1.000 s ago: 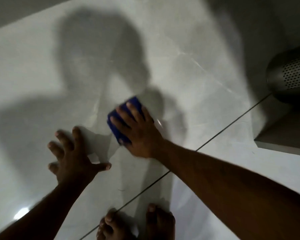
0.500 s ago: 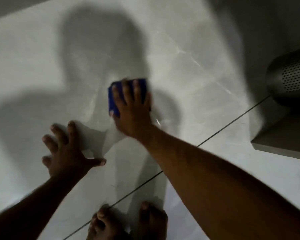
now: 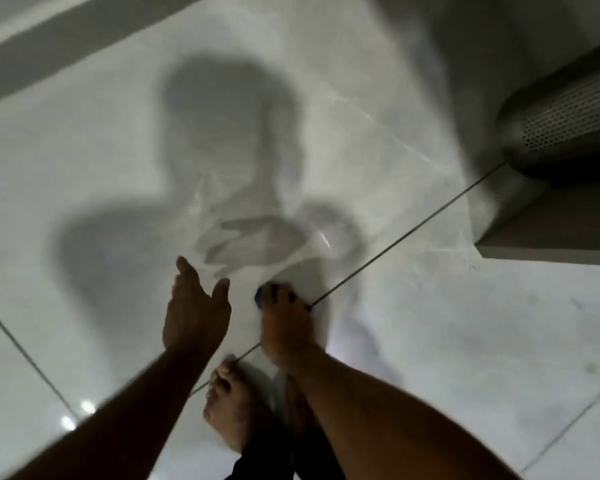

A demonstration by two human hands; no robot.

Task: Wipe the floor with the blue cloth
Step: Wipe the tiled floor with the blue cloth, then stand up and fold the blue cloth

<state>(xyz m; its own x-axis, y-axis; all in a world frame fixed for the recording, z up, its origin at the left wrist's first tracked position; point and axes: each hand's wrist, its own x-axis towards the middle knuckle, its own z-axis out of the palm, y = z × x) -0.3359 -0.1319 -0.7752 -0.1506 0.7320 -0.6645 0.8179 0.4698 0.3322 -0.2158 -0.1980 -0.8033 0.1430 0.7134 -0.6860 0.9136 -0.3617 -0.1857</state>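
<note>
The blue cloth (image 3: 260, 294) is almost wholly hidden under my right hand (image 3: 284, 323); only blue slivers show at the fingertips. That hand presses it down on the pale grey tiled floor (image 3: 413, 323), right on a dark grout line (image 3: 406, 237). My left hand (image 3: 196, 311) hovers just left of it, lifted off the floor, fingers apart, holding nothing. A damp wiped patch (image 3: 257, 237) shines on the tile beyond both hands.
My bare feet (image 3: 229, 407) stand on the floor just below the hands. A grey perforated metal cylinder (image 3: 561, 123) lies at the right on a low ledge (image 3: 548, 244). A dark wall base (image 3: 66, 46) runs along the top left.
My right hand has pulled the cloth back towards my feet. My left hand has lifted off the floor. The view has risen and widened.
</note>
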